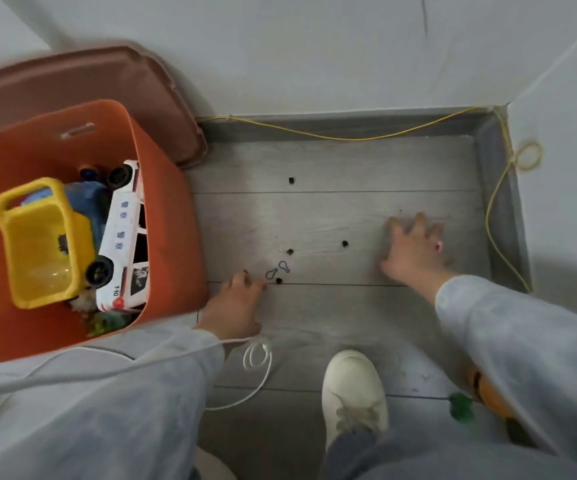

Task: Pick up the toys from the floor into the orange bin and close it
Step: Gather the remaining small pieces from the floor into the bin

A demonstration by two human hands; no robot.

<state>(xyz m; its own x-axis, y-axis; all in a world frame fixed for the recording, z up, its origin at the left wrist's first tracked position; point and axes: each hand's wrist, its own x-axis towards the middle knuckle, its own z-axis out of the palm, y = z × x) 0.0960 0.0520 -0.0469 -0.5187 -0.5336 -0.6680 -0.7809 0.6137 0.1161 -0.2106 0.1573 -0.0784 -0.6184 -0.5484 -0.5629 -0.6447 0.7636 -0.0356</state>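
Grey floor (349, 209) in a wall corner. Orange bin (162, 216) stands at left, open, brown lid (107, 74) propped behind it; inside, yellow truck (41, 244) & white van (124, 237) side by side. Right hand (415, 251) palm-down on the floor, grip wide open, fingers spread. Left hand (235, 303) just beside the bin, fingers curled nr two wire loops (277, 270); can't tell if its grip has anything. Small dark bits (289, 251) lie btw the hands.
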